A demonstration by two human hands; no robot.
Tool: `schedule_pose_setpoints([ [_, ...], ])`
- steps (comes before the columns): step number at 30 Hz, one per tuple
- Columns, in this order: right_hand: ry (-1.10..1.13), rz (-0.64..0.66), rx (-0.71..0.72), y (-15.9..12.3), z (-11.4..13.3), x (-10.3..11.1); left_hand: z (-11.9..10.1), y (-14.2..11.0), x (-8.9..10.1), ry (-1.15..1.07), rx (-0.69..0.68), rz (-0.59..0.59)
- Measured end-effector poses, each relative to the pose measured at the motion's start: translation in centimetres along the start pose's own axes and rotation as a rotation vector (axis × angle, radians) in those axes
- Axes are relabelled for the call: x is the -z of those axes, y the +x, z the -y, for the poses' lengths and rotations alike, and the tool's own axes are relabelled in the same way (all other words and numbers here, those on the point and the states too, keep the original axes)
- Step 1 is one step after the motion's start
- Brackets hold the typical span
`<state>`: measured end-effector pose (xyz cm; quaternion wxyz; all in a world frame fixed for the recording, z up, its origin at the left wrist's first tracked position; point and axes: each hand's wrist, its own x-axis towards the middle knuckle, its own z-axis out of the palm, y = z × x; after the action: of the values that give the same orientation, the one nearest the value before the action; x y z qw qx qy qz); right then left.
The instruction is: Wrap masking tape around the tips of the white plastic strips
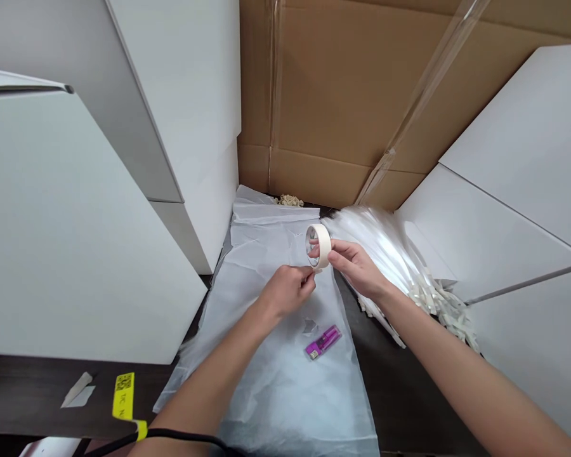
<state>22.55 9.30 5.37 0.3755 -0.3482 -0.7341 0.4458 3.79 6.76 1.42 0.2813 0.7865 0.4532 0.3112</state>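
My right hand [356,266] holds a roll of cream masking tape [320,244] upright, fingers closed around its rim. My left hand [288,289] is just left of and below the roll, its fingers pinched at the tape's loose end. Both hands hover over sheets of thin white tissue paper [285,374] spread on a dark table. A purple lighter [322,342] lies on the paper just below the hands.
White boxes [66,228] stand at left and more white boxes [518,190] at right. A large brown cardboard box [342,95] fills the back. A pile of clear plastic sleeves [394,254] lies to the right. A yellow tag [124,393] and black cable sit at bottom left.
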Motion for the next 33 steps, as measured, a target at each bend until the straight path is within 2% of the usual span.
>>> schedule_pose_setpoints([
  [4,-0.068,-0.068,0.075,-0.8,1.2,-1.5,0.9,0.4,0.4,0.219,0.021,-0.014],
  [7,-0.078,-0.112,0.12,-2.6,1.0,-2.1,1.5,0.5,1.0,0.304,0.055,-0.05],
  [10,-0.07,-0.162,0.011,-4.4,-0.1,-2.3,1.8,0.5,1.3,0.346,0.129,-0.065],
  [13,-0.153,-0.175,-0.124,-5.2,-0.8,-2.2,1.9,0.5,1.3,0.347,0.16,-0.017],
  [16,-0.324,-0.132,-0.184,-4.8,-0.5,-2.3,2.0,0.4,1.0,0.262,0.15,-0.002],
  [21,-0.643,-0.082,-0.159,-3.4,1.2,-3.1,2.2,0.5,1.3,0.105,0.107,-0.067],
  [27,-0.51,0.136,-0.353,-2.4,1.7,-3.3,2.3,0.4,2.4,0.019,0.147,-0.04],
  [33,-0.469,0.148,-0.449,-0.3,0.8,-3.4,1.9,0.3,2.2,-0.05,0.171,-0.025],
])
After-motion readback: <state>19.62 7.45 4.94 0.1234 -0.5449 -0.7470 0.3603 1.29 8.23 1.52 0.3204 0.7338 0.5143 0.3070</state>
